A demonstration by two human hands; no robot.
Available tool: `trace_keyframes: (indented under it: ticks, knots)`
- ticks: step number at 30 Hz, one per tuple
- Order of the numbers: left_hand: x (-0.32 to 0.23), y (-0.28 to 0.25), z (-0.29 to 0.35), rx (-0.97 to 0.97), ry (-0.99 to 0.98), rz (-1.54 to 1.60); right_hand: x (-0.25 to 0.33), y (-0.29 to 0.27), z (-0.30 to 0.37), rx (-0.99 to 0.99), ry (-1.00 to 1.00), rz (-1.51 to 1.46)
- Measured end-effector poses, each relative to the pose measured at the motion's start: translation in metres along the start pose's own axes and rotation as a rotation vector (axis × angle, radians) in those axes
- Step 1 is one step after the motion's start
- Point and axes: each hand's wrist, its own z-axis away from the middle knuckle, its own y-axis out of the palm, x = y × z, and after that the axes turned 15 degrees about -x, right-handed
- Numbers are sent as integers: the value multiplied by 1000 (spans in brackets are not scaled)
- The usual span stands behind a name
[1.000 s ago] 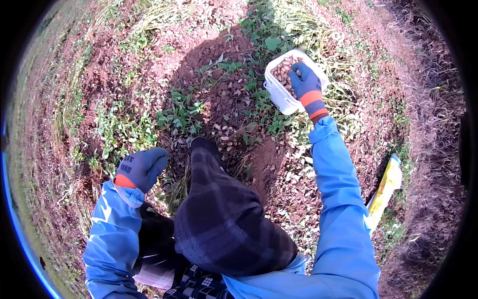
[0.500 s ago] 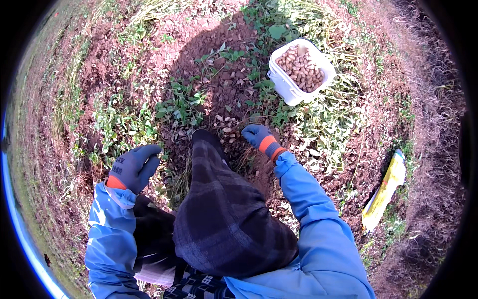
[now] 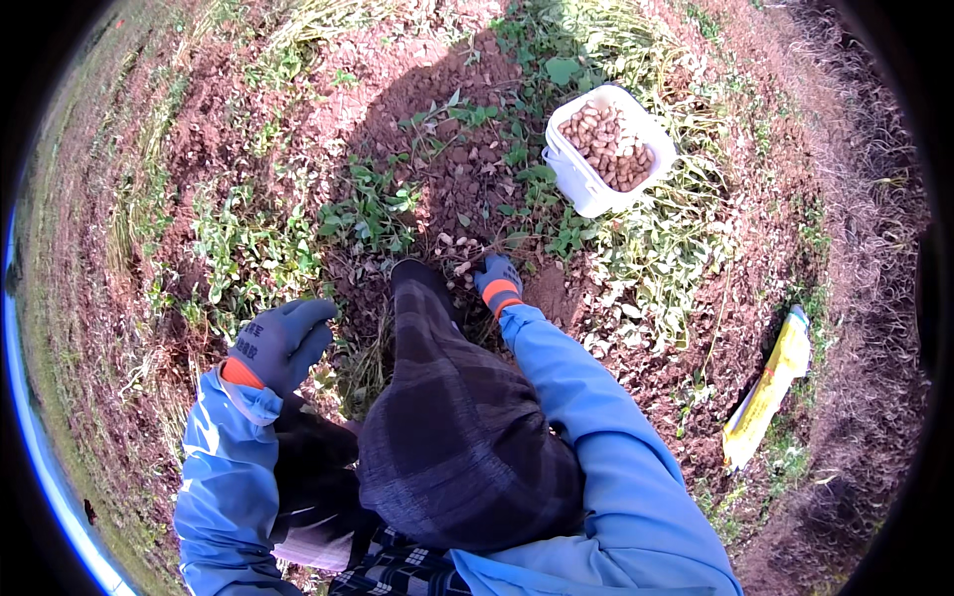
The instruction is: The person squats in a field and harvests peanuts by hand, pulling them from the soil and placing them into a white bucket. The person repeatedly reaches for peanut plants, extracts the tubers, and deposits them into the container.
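Note:
My right hand (image 3: pixel 497 277), in a grey-blue glove with an orange cuff, reaches down to the soil just beyond my shoe (image 3: pixel 408 270). Its fingers curl downward beside a small cluster of peanuts (image 3: pixel 459 260) lying among dry leaves, and its fingertips are hidden. My left hand (image 3: pixel 281 346), gloved alike, hovers by my left knee. Its fingers are loosely bent with the thumb apart from them, and nothing shows between them. Farther off to the right stands a white square bucket (image 3: pixel 588 199) holding many peanuts in their shells (image 3: pixel 609 149).
Pulled plants (image 3: pixel 661 258) lie wilting around the bucket. Green weeds (image 3: pixel 368 211) grow ahead of my shoe. A yellow and white bag (image 3: pixel 767 392) lies at the right, near a strip of dry grass (image 3: pixel 874 328). My shadow covers part of the reddish soil.
My right hand has moved slightly left and lower toward the peanuts, with its fingers turned down. My left hand has shifted a little right and down, staying by the knee.

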Motion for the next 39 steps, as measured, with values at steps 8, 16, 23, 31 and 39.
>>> trace_keyframes:
  ticks: [8, 16, 23, 31, 39]
  knots:
    - [-4, -4, 3, -42, 34, -21, -9, -16, 12, 68, 16, -214]
    - [-5, -4, 2, -55, 47, -7, -23, -8, 11, 160, -50, -323]
    - [-2, -4, 7, -55, 74, -39, -27, -21, 28, 127, 36, -525]
    - [-9, -2, 4, -59, 72, -32, -10, 33, 26, -102, -12, -438]
    - [-2, -1, 9, -67, 81, -33, 22, 29, 34, -95, 106, -240]
